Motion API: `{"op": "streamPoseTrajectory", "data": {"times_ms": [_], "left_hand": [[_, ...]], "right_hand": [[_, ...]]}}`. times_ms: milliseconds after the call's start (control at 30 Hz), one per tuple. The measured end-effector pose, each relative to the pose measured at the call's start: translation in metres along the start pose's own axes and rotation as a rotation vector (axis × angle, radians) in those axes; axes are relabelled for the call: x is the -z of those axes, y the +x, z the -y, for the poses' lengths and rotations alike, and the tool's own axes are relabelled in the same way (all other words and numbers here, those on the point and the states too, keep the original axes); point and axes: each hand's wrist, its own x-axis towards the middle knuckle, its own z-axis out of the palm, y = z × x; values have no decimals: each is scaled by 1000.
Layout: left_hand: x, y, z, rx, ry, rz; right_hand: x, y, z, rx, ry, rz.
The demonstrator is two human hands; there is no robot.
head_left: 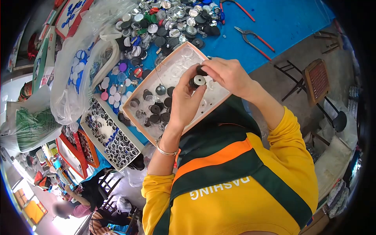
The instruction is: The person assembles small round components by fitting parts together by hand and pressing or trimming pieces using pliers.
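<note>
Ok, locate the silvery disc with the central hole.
In the head view, just above centre, the silvery disc is in the left hand, beside the right hand, over the shallow box.

I see a bright yellow sweatshirt (pixel 227 213), its chest crossed by an orange stripe (pixel 211 156) edged with dark green panels (pixel 223 168). Below the green I can read DASHING in pale capital lettering (pixel 219 188), upside down from my viewpoint. Another dark green band slants down the right side of the body. I see a ribbed yellow neckline (pixel 252 227) at the bottom edge. Both yellow sleeves (pixel 291 143) are pushed up in creases. The left hand (pixel 183 100) and right hand (pixel 232 77) are bare; I make out a silver-toned bangle (pixel 167 153) on the left wrist.
</note>
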Motion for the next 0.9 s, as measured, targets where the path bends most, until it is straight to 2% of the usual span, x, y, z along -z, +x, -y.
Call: {"op": "streamPoseTrajectory", "data": {"times_ms": [67, 167, 300, 400, 433, 567, 667, 767, 867, 900], "left_hand": [[0, -3, 1, 54, -88, -39], [3, -4, 0, 95, -134, -34], [6, -8, 1, 169, -330, -39], [10, -10, 6, 258, -600, -34], [11, -11, 7, 288, -699, -26], [11, -14, 8, 310, -757, -14], [10, -16, 6, 352, -796, -22], [9, -17, 3, 375, -865, -71], [7, -18, 6, 365, -922, -123], [5, -19, 5, 365, -951, -143]], "right_hand": [[-1, 0, -2, -100, 83, 2], [8, 2, 3, -458, 338, 95], [12, -3, -13, -548, 325, -3], [25, -5, -28, -628, 158, -3], [24, -10, -46, -472, -44, -49], [32, -23, -76, -571, -159, -21], [31, -29, -84, -409, -410, -54], [31, -22, -61, -428, -369, -141], [23, -13, -4, -382, 130, -62], [17, -14, 13, -347, 172, 10]]}}
